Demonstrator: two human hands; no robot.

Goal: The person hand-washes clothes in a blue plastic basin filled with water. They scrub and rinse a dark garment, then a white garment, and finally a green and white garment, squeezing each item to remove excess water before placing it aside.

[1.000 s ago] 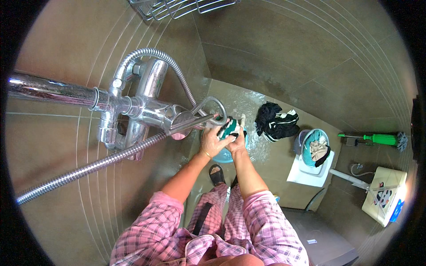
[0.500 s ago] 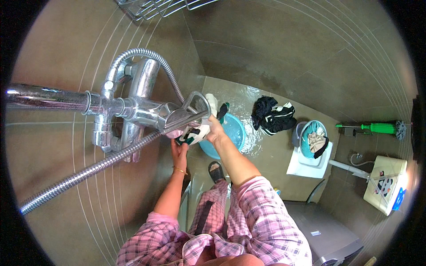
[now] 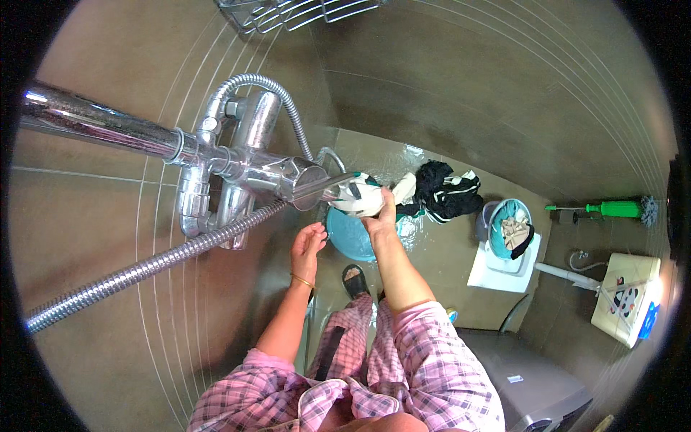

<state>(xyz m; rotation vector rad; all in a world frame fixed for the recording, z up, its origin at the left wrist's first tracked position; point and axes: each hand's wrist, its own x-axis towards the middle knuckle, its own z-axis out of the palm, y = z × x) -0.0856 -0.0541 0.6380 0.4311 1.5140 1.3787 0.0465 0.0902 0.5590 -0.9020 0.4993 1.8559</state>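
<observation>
My right hand point(image 3: 383, 219) grips a wet white, dark green and black garment point(image 3: 360, 199), lifted over the blue basin point(image 3: 351, 241). Part of the cloth trails to the right, towards the dark clothes. My left hand point(image 3: 308, 241) is empty beside the basin's left side, its fingers loosely bent and apart. The chrome mixer tap point(image 3: 252, 173) covers the left end of the garment, so I cannot see all of it.
Black clothes with white stripes point(image 3: 453, 194) lie on the wet floor point(image 3: 453, 266). A bucket of laundry point(image 3: 509, 225) stands on a white squat toilet point(image 3: 504, 270). A metal hose point(image 3: 158, 263) crosses at left. A grey appliance point(image 3: 522, 371) is at lower right.
My right hand has moved right with the garment, away from the tap. My left hand has let go of the cloth and sits apart from it. The view has shifted slightly.
</observation>
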